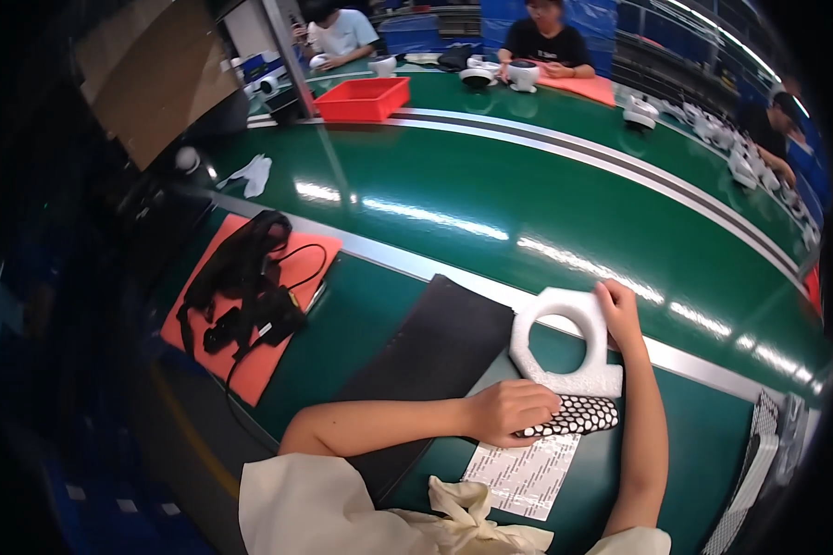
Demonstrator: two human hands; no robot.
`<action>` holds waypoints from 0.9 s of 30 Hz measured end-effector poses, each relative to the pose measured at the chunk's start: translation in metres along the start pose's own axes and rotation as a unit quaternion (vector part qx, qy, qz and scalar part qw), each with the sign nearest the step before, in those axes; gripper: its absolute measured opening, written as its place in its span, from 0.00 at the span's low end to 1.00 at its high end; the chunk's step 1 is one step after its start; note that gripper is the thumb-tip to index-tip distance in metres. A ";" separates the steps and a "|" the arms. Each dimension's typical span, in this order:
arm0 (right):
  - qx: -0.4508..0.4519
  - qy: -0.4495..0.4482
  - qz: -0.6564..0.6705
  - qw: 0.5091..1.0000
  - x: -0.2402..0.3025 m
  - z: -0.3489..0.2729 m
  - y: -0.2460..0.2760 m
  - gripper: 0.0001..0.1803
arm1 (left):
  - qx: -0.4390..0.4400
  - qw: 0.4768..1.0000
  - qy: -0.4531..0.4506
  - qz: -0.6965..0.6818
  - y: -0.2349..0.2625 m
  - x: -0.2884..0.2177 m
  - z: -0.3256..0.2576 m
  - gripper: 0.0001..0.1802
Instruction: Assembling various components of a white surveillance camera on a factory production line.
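Note:
My right hand (pixel 619 313) is closed round the right-hand edge of a white foam piece (pixel 592 380), which has a large round opening and a squared lower corner. Just below the foam lies a black strip with white dots (pixel 585 416), touching or almost touching its lower edge. The fingers of my left hand (pixel 516 413) are curled over the left end of this strip and hide that end. Under my left hand is a white backing sheet with printed marks (pixel 520 479), partly covered by the strip. A large dark sheet (pixel 428 347) lies flat to the left of the foam.
On the left, an orange mat (pixel 182 317) holds black straps and cables (pixel 250 310). Patterned strips (pixel 754 462) lie at the right edge. Across the green conveyor (pixel 416 176) stand a red bin (pixel 366 100), white devices (pixel 524 76) and several people working.

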State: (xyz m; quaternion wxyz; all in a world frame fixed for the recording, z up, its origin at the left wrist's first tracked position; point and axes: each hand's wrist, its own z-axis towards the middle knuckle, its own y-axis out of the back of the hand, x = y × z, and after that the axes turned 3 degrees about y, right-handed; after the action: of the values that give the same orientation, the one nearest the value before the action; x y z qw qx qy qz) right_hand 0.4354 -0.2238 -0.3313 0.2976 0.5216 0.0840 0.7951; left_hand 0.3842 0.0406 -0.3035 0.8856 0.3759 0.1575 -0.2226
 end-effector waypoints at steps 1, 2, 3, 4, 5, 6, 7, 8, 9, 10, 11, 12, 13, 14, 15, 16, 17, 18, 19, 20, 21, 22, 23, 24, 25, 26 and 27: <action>-0.002 -0.004 -0.002 1.000 0.000 -0.001 0.002 0.14 | -0.002 1.000 -0.001 -0.005 0.000 0.000 0.000 0.15; 0.006 -0.013 0.000 1.000 -0.004 -0.001 0.002 0.13 | -0.002 1.000 0.002 -0.005 0.000 -0.001 0.000 0.15; 0.007 -0.013 -0.004 1.000 -0.002 -0.002 0.002 0.13 | -0.006 1.000 0.002 -0.005 -0.001 -0.001 -0.001 0.15; 0.008 -0.013 -0.008 1.000 0.000 -0.002 0.002 0.14 | -0.007 1.000 0.002 -0.005 -0.001 0.000 -0.002 0.15; 0.009 -0.013 0.000 1.000 -0.002 -0.001 0.001 0.14 | -0.006 1.000 0.003 -0.006 -0.002 0.000 -0.002 0.15; 0.010 -0.004 -0.008 1.000 0.000 0.000 0.002 0.14 | -0.010 1.000 0.001 -0.006 -0.003 0.001 -0.002 0.15; 0.010 0.004 -0.015 1.000 0.002 0.000 0.002 0.14 | -0.016 1.000 -0.005 -0.009 -0.004 0.003 -0.003 0.17; 0.010 0.000 -0.007 1.000 0.002 0.000 0.001 0.14 | -0.020 1.000 -0.010 -0.012 -0.005 0.004 -0.004 0.19; 0.008 -0.004 -0.012 1.000 0.003 -0.001 0.001 0.14 | -0.015 1.000 -0.003 -0.018 -0.005 0.003 -0.004 0.19; 0.011 0.000 -0.015 1.000 0.003 0.000 0.002 0.14 | -0.016 1.000 -0.005 -0.024 -0.005 0.003 -0.003 0.19; 0.013 0.004 -0.017 1.000 0.003 0.001 0.003 0.14 | -0.013 1.000 -0.006 -0.021 -0.003 0.003 -0.002 0.19; 0.017 0.012 -0.023 1.000 0.007 0.003 0.004 0.14 | -0.011 1.000 -0.005 -0.015 -0.002 0.004 -0.001 0.19; 0.020 0.010 -0.024 0.999 0.007 0.002 0.005 0.14 | -0.012 1.000 -0.007 -0.016 -0.002 0.004 -0.001 0.18; 0.018 -0.001 -0.019 1.000 0.008 0.000 0.005 0.14 | -0.014 1.000 -0.006 -0.018 -0.003 0.003 -0.002 0.18; 0.016 -0.009 -0.014 1.000 0.007 0.000 0.006 0.14 | -0.008 1.000 0.003 -0.023 -0.004 0.004 -0.001 0.17; 0.018 -0.008 -0.016 1.000 0.004 0.001 0.007 0.14 | -0.001 1.000 0.012 -0.028 -0.005 0.004 0.000 0.16; 0.016 -0.012 -0.015 1.000 0.000 0.001 0.009 0.14 | -0.009 0.999 0.006 -0.032 -0.005 0.006 0.001 0.16; 0.016 -0.017 -0.012 1.000 0.000 -0.001 0.007 0.14 | -0.010 0.999 0.008 -0.032 -0.004 0.004 0.000 0.16; 0.019 -0.018 -0.011 1.000 0.002 0.000 0.005 0.14 | -0.012 1.000 0.008 -0.027 -0.003 0.003 0.000 0.15; 0.017 -0.016 -0.009 1.000 0.005 0.001 0.004 0.14 | -0.014 1.000 0.008 -0.022 -0.002 0.003 -0.001 0.15; 0.015 -0.014 -0.010 1.000 0.006 0.003 0.004 0.14 | -0.012 1.000 -0.003 -0.021 -0.003 0.005 -0.002 0.20; 0.017 -0.016 -0.008 1.000 0.005 0.002 0.004 0.14 | -0.014 1.000 -0.003 -0.021 -0.003 0.005 -0.003 0.20; 0.019 -0.014 -0.009 1.000 0.003 0.002 0.003 0.14 | -0.015 1.000 -0.003 -0.019 -0.003 0.005 -0.004 0.20; 0.016 -0.024 -0.010 1.000 0.001 0.001 0.003 0.14 | -0.018 1.000 -0.003 -0.016 -0.004 0.005 -0.003 0.20; 0.013 -0.033 -0.011 0.999 0.000 0.001 0.004 0.14 | -0.021 1.000 -0.004 -0.014 -0.005 0.006 -0.003 0.20; 0.016 -0.029 -0.011 0.999 0.001 0.000 0.005 0.14 | -0.023 0.999 -0.007 -0.021 -0.006 0.006 -0.003 0.20; 0.010 -0.025 -0.013 1.000 0.003 -0.001 0.003 0.14 | -0.023 0.999 -0.007 -0.025 -0.004 0.006 -0.004 0.21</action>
State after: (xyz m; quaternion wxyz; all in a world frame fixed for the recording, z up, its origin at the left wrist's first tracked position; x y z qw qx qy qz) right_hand 0.4329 -0.2248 -0.3283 0.3049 0.5436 0.0916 0.7766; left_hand 0.3863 0.0394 -0.3113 0.8893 0.3498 0.1655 -0.2438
